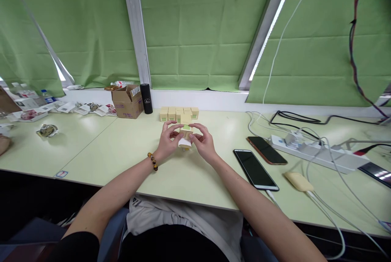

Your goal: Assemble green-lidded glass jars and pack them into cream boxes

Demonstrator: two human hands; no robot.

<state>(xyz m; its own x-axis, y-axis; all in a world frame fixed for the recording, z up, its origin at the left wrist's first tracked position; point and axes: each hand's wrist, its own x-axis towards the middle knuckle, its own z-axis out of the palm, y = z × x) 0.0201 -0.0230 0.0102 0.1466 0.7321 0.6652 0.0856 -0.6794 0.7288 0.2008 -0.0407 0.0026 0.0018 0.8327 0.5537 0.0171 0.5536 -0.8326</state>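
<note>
We hold 1 small box (185, 136) between our left hand (167, 139) and right hand (204, 142), fingers seemingly clamped on it, near the row of boxes (179, 114).

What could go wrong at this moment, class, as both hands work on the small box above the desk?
1. The left hand and right hand pinch the small box only at the fingertips; its white part hangs below and might slip out.
2. The row of boxes stands just behind the hands; a nudge could topple it.
3. Two phones and loose cables lie by the right forearm; a sweep could snag them.
</note>
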